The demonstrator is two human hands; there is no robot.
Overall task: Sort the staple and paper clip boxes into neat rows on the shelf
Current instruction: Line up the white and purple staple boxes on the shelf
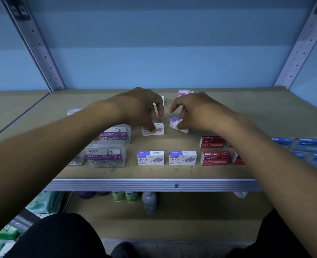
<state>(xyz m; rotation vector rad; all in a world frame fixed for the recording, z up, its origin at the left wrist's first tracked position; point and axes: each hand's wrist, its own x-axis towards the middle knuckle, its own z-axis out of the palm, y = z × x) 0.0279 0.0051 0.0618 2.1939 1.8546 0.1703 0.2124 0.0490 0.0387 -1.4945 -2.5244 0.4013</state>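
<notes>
Two hands (141, 107) (194, 110) gripping small rectangular cardboard staple boxes (154, 129) (178, 125).

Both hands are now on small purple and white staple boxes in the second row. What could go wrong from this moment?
1. The right hand pinches a purple staple box that sits tilted; set down like this, it would likely break the line with the box under the left hand.
2. The right forearm passes just over the red staple boxes; pulling back low could knock them askew.
3. The left forearm crosses the clear paper clip boxes in the same way.
</notes>
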